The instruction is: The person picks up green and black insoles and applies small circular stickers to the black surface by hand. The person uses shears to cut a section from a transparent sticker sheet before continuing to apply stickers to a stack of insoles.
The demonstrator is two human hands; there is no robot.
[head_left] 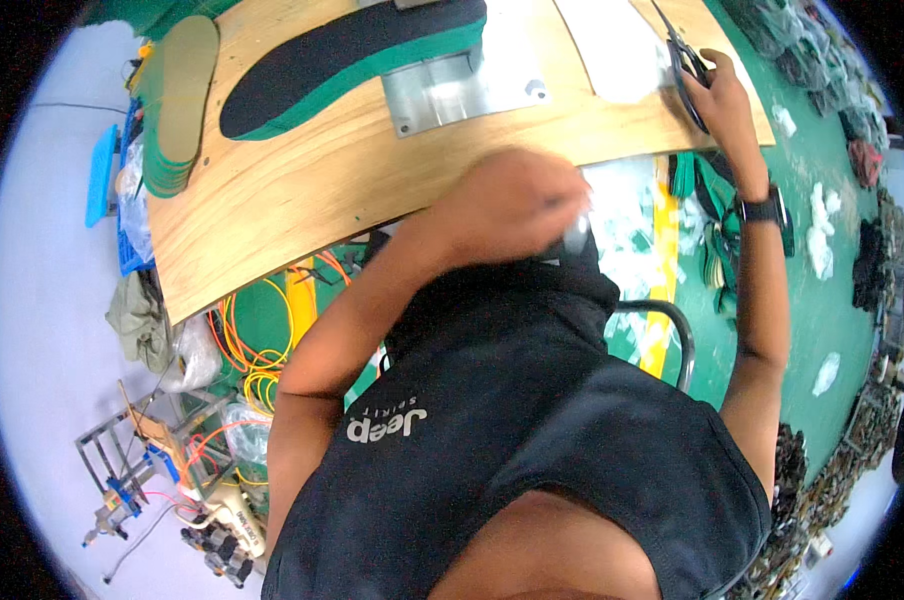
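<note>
Black scissors (684, 72) are in my right hand (722, 98), over the right end of the wooden table, their blades pointing away from me. A white sheet (612, 50) lies just left of the scissors. My left hand (517, 205) is in front of my body at the table's near edge, its fingers curled closed. Motion blurs it, and anything inside the fingers is hidden. Farther off, a stack of black-and-green insoles (332, 75) lies beside a shiny metal plate (427, 100). Another stack of insoles, beige on top with green edges (187, 90), sits at the table's left end.
The wooden table (302, 210) ends close to my body. Below it on the left are orange and yellow hoses (242, 350) and a metal frame with fittings (132, 450). White scraps (822, 225) and green strips (712, 210) litter the green floor, with piled material along the right.
</note>
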